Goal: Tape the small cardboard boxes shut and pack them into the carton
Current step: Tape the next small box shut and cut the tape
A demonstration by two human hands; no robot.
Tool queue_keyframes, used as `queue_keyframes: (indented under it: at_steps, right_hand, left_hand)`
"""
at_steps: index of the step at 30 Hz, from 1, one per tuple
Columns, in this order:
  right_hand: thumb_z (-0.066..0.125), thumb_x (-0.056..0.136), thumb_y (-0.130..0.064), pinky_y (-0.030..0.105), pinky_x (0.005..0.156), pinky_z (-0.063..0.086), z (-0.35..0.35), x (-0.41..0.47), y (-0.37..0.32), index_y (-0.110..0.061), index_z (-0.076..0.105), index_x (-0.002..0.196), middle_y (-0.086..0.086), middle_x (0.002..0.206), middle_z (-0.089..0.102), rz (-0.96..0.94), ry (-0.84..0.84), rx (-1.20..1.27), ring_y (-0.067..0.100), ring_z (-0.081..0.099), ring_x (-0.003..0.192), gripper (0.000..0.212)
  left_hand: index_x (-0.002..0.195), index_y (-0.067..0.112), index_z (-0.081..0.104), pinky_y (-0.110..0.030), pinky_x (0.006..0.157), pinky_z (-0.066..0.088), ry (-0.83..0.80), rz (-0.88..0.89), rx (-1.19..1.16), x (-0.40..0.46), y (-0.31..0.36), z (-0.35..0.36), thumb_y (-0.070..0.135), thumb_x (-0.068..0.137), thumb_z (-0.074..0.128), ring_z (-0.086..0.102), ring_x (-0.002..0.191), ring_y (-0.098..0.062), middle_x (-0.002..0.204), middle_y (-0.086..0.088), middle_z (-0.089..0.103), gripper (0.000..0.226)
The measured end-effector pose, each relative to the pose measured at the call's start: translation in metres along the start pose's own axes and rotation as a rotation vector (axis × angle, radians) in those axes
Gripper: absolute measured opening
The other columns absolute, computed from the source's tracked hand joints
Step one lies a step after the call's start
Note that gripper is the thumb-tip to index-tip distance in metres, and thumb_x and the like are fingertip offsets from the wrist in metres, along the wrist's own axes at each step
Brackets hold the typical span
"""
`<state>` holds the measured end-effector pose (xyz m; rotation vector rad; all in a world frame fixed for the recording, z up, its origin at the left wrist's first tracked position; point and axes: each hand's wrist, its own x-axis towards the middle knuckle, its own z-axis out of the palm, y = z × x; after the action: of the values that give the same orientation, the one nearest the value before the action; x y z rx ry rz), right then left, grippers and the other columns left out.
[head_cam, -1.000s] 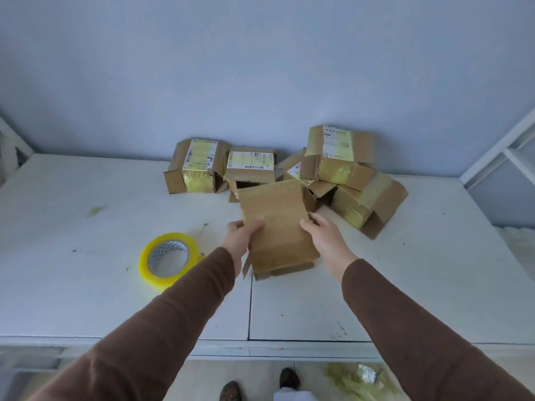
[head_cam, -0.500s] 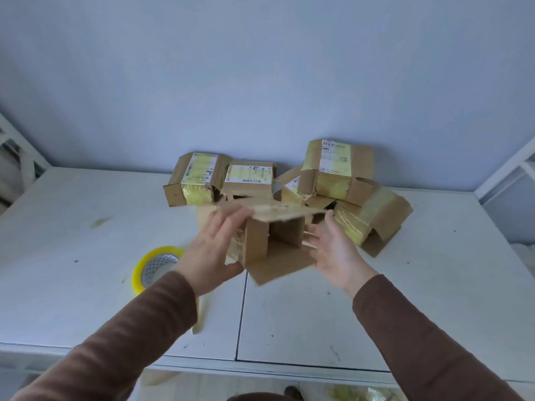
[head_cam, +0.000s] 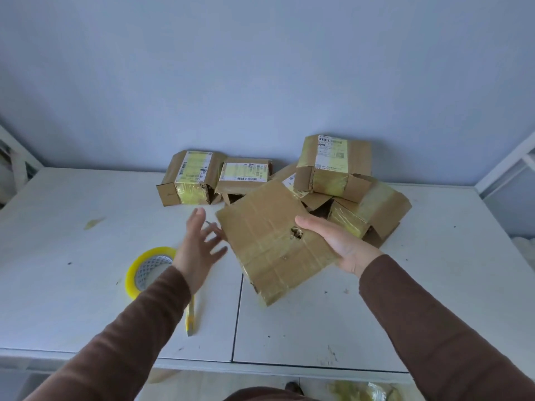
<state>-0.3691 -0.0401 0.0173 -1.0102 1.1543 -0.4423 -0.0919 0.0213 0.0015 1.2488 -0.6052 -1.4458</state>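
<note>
My right hand grips a small cardboard box by its right side, holding it tilted above the white table. Its taped face points at me and has a small torn hole. My left hand hovers just left of the box with fingers spread, holding nothing. A yellow tape roll lies on the table under my left wrist. Several more small boxes with labels and yellow tape are piled at the back by the wall. No carton is in view.
A loose yellow tape strip lies beside my left forearm. A white frame stands at the right edge of the table. Crumpled yellow tape lies on the floor below the front edge.
The box has been turned over: its open flaps faced me, now a taped side does. My left hand has let go and drawn away to the left; my right hand alone keeps hold.
</note>
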Motion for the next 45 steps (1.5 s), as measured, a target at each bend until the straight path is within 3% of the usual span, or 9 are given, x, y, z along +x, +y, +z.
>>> queue_keyframes:
  at_steps: [6, 10, 16, 20, 24, 29, 35, 40, 45]
  right_hand:
    - [0.069, 0.083, -0.064, 0.030, 0.106, 0.029, 0.010, -0.001, -0.048, -0.042, 0.069, 0.122, -0.019, 0.138, 0.056, -0.103, 0.093, -0.377, 0.008, 0.045, 0.131, 0.045]
    - [0.060, 0.096, -0.055, 0.023, 0.086, 0.041, 0.018, 0.000, -0.025, -0.031, 0.063, 0.133, -0.020, 0.130, 0.061, -0.314, 0.412, -0.083, 0.005, 0.055, 0.122, 0.044]
    - [0.068, 0.093, -0.046, 0.038, 0.109, 0.045, 0.073, -0.005, 0.067, -0.027, 0.061, 0.133, -0.010, 0.128, 0.069, -0.092, 0.334, 0.329, 0.012, 0.061, 0.121, 0.045]
    - [0.063, 0.100, -0.038, 0.040, 0.110, 0.046, 0.075, 0.001, 0.069, -0.029, 0.070, 0.118, -0.010, 0.116, 0.075, -0.127, 0.413, 0.462, 0.016, 0.065, 0.119, 0.022]
    - [0.063, 0.099, -0.038, 0.053, 0.111, 0.045, 0.073, 0.009, 0.068, -0.032, 0.069, 0.122, -0.006, 0.122, 0.074, -0.100, 0.358, 0.516, 0.022, 0.064, 0.121, 0.024]
    - [0.056, 0.104, -0.028, 0.046, 0.108, 0.049, 0.071, 0.004, 0.065, -0.019, 0.064, 0.131, 0.003, 0.123, 0.074, -0.058, 0.212, 0.610, 0.025, 0.066, 0.119, 0.029]
    - [0.056, 0.104, -0.027, 0.044, 0.100, 0.054, 0.062, 0.004, 0.063, -0.016, 0.064, 0.132, 0.006, 0.122, 0.074, -0.007, 0.206, 0.602, 0.027, 0.067, 0.117, 0.031]
    - [0.057, 0.104, -0.028, 0.048, 0.094, 0.056, 0.038, 0.003, 0.060, -0.014, 0.064, 0.131, 0.010, 0.121, 0.074, 0.032, 0.250, 0.605, 0.029, 0.067, 0.115, 0.031]
    - [0.057, 0.103, -0.027, 0.049, 0.096, 0.055, 0.035, 0.005, 0.056, -0.013, 0.064, 0.129, 0.009, 0.117, 0.075, 0.040, 0.233, 0.565, 0.027, 0.070, 0.109, 0.030]
  left_hand:
    - [0.132, 0.022, 0.056, -0.041, 0.083, 0.059, 0.201, -0.045, -0.044, -0.020, -0.032, 0.010, 0.026, 0.086, 0.078, 0.066, 0.106, -0.016, 0.125, -0.005, 0.065, 0.050]
    - [0.112, 0.017, 0.064, -0.045, 0.095, 0.058, 0.460, -0.051, -0.306, -0.032, -0.054, 0.015, 0.022, 0.086, 0.079, 0.065, 0.114, -0.022, 0.121, -0.008, 0.068, 0.030]
    - [0.117, 0.020, 0.066, -0.036, 0.103, 0.049, 0.471, -0.048, -0.194, -0.041, -0.081, 0.032, 0.033, 0.086, 0.079, 0.065, 0.101, -0.016, 0.105, 0.005, 0.072, 0.036]
    - [0.134, 0.022, 0.056, -0.032, 0.112, 0.031, 0.520, 0.124, 0.330, -0.044, -0.084, 0.027, 0.063, 0.082, 0.069, 0.042, 0.128, -0.013, 0.130, 0.015, 0.045, 0.067]
    - [0.153, 0.012, 0.039, -0.031, 0.117, 0.029, 0.458, 0.157, 0.279, -0.039, -0.082, 0.021, 0.048, 0.094, 0.067, 0.039, 0.139, -0.010, 0.144, 0.008, 0.045, 0.075]
    - [0.076, 0.017, 0.042, -0.033, 0.064, 0.031, 0.476, 0.155, 0.060, -0.036, -0.071, 0.017, 0.079, 0.067, 0.063, 0.034, 0.069, -0.019, 0.078, -0.005, 0.033, 0.066]
    - [0.089, 0.014, 0.061, -0.028, 0.053, 0.042, 0.207, 0.118, 0.215, -0.038, -0.071, 0.009, 0.091, 0.076, 0.039, 0.049, 0.053, -0.017, 0.064, -0.003, 0.056, 0.081]
    - [0.140, 0.030, 0.045, -0.021, 0.097, 0.047, -0.389, 0.187, 0.741, -0.031, -0.078, -0.031, 0.044, 0.078, 0.076, 0.062, 0.112, 0.001, 0.117, 0.019, 0.069, 0.070]
    - [0.102, 0.034, 0.073, -0.024, 0.122, 0.017, -0.329, 0.277, 1.053, -0.017, -0.080, -0.052, 0.046, 0.090, 0.071, 0.031, 0.146, 0.000, 0.112, 0.026, 0.068, 0.017]
